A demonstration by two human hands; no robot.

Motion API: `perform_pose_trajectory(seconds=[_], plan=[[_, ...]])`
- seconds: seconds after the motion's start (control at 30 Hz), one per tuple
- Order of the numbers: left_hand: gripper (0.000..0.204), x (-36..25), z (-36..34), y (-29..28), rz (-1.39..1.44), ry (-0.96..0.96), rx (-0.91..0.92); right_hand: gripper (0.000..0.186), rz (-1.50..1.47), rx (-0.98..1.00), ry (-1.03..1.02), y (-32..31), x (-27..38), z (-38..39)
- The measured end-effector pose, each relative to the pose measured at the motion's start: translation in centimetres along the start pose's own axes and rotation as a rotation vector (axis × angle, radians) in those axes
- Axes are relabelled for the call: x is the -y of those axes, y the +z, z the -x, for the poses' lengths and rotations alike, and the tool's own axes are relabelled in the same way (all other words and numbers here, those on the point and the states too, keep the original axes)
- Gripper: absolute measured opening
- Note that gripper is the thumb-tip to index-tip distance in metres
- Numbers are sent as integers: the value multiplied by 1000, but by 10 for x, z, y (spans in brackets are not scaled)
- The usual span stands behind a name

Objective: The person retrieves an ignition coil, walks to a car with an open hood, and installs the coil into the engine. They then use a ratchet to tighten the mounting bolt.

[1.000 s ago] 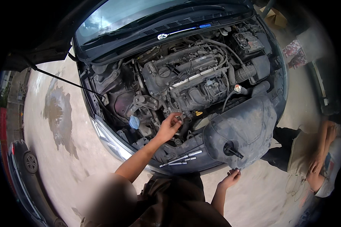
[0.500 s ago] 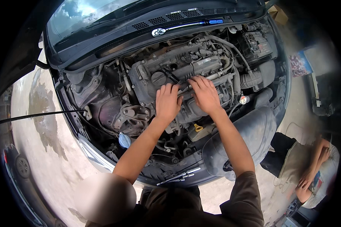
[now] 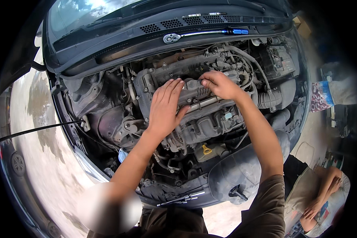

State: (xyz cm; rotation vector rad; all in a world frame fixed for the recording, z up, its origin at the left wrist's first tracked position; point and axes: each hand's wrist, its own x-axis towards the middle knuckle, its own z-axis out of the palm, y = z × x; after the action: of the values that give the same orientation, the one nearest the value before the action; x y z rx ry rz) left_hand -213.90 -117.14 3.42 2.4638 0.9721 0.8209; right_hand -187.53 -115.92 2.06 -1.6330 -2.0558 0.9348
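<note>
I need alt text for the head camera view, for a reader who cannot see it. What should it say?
A person leans over a car's open engine bay, the left hand flat on top of the engine and the right hand gripping a part further back. A ratchet wrench with a blue handle lies below the windscreen, and another person sits at lower right.

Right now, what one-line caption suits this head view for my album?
Both hands, left hand and right hand, rest on a car engine under the raised bonnet.

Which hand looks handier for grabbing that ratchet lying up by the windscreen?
Probably the right hand: it rests highest on the engine, nearest the ratchet. The left hand lies flat, lower down.
</note>
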Motion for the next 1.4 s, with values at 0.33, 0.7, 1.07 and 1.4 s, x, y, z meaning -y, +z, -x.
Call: perform_pose_trajectory(seconds=[0.33, 0.7, 1.07, 1.4], plan=[[41, 31, -83, 31, -31, 207, 278, 38, -492, -16, 33, -3, -21, 0], [43, 14, -80, 17, 118, -187, 485, 37, 54, -280, -349, 31, -23, 15], [34, 25, -63, 19, 221, -286, 497, 32, 130, -185, -344, 36, -26, 10], [28, 25, -57, 27, 218, -323, 445, 33, 108, -173, -378, 42, -31, 1]])
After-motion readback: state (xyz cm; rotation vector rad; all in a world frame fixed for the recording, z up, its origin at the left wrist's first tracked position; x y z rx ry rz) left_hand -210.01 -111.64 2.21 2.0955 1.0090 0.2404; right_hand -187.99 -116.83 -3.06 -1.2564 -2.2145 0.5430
